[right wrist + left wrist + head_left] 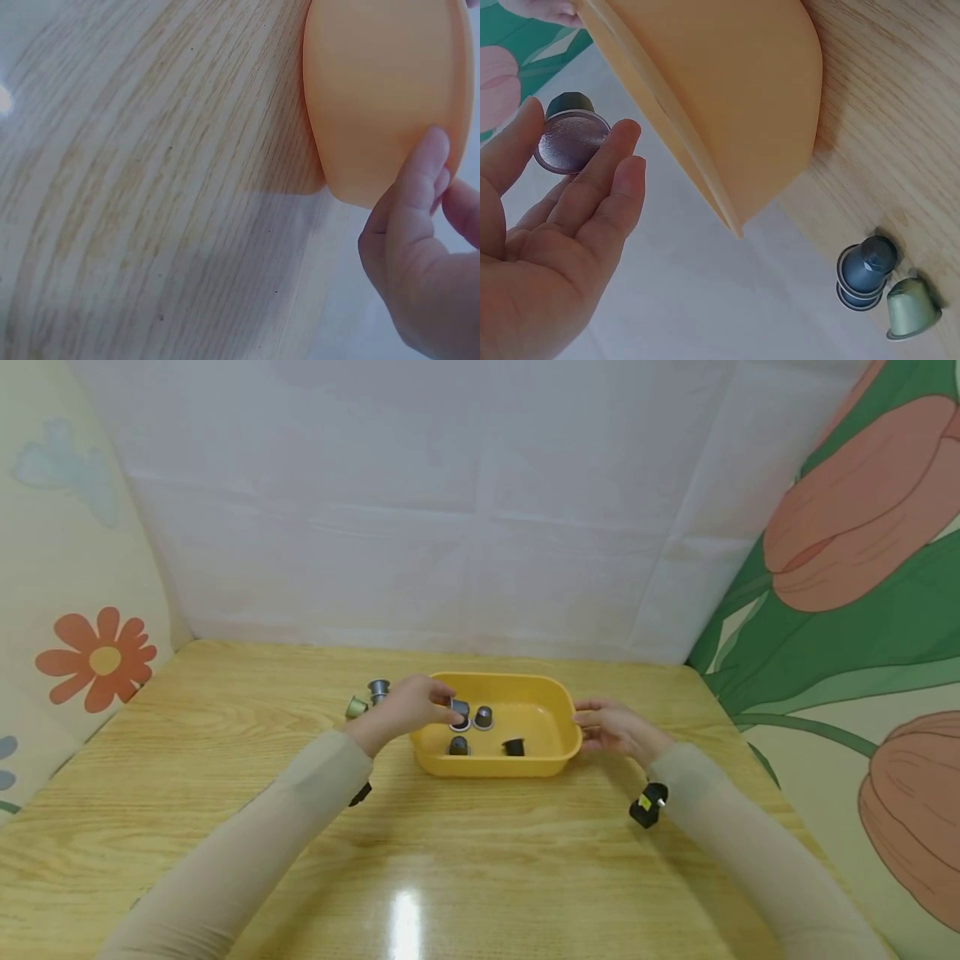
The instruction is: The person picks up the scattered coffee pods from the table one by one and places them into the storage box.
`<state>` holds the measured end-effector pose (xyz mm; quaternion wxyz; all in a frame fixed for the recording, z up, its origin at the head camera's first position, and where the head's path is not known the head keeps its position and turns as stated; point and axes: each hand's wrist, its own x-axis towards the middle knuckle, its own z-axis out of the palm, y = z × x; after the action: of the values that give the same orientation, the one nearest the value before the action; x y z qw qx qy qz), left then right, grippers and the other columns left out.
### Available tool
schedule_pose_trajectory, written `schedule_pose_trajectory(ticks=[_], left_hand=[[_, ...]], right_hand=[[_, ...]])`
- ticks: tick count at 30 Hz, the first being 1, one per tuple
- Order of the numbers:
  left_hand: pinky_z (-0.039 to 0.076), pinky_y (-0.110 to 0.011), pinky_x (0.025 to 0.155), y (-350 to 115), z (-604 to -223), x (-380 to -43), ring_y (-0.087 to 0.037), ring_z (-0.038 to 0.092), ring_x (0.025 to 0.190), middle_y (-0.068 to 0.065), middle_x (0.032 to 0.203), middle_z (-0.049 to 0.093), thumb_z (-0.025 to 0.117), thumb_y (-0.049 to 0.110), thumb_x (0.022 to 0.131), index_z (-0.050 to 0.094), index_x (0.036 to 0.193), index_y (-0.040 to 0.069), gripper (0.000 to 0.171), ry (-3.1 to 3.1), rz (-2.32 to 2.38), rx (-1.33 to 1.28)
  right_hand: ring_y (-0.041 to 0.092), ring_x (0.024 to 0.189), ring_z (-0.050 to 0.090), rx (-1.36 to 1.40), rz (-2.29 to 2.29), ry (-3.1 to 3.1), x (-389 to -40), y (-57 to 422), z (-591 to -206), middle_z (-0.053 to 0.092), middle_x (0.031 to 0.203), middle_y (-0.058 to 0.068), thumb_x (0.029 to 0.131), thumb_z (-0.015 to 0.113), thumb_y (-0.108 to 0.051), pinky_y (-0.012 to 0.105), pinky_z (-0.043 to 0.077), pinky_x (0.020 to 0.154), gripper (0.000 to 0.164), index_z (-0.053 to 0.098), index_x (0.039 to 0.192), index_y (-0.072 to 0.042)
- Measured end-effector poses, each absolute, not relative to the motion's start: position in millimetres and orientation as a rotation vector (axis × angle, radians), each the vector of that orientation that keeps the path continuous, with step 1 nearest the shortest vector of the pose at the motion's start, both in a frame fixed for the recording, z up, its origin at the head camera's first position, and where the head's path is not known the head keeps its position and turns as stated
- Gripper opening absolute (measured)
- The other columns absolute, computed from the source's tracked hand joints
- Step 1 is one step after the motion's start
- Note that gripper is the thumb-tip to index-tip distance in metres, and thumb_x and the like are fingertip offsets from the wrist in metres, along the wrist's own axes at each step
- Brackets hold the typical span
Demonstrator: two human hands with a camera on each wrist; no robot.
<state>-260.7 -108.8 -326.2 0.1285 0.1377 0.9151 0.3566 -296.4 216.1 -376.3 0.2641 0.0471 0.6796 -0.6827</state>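
Observation:
My left hand [405, 705] is over the left end of a yellow plastic tub [495, 767]. Between thumb and fingers it pinches a dark coffee capsule [574, 140], its flat foil lid facing the left wrist camera. Inside the tub lie several dark capsules, among them an upright one [483, 717], one near the front wall [458, 746] and one on its side [513, 747]. At the tub's right end my right hand [617, 730] grips the rim, fingers [426, 161] against the outer wall and thumb at the edge.
Left of the tub, a green capsule [913, 309] lies tipped on the wooden table [480, 860]. Beside it are blue-grey capsules [868, 265], one close against another. A white cloth [420, 527] hangs behind the table, with flower-patterned panels [855, 677] at both sides.

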Motion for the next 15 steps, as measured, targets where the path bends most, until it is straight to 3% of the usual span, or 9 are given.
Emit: schedule_pose_trajectory(ticks=[15], left_hand=[[0.045, -0.046, 0.1, -97.9, -326.4, -260.8, -0.033, 0.052, 0.123, -0.018, 0.134, 0.056, 0.07, 0.023, 0.092, 0.052, 0.137, -0.003, 0.055, 2.635, 1.042, 0.406]], right_hand=[[0.014, 0.07, 0.059, 0.134, -1.828, 1.851, -294.4, 214.8, -374.3, 0.057, 0.084, 0.006, 0.099, 0.046, 0.002, 0.027, 0.056, 0.061, 0.042, 0.034, 0.139, 0.008]])
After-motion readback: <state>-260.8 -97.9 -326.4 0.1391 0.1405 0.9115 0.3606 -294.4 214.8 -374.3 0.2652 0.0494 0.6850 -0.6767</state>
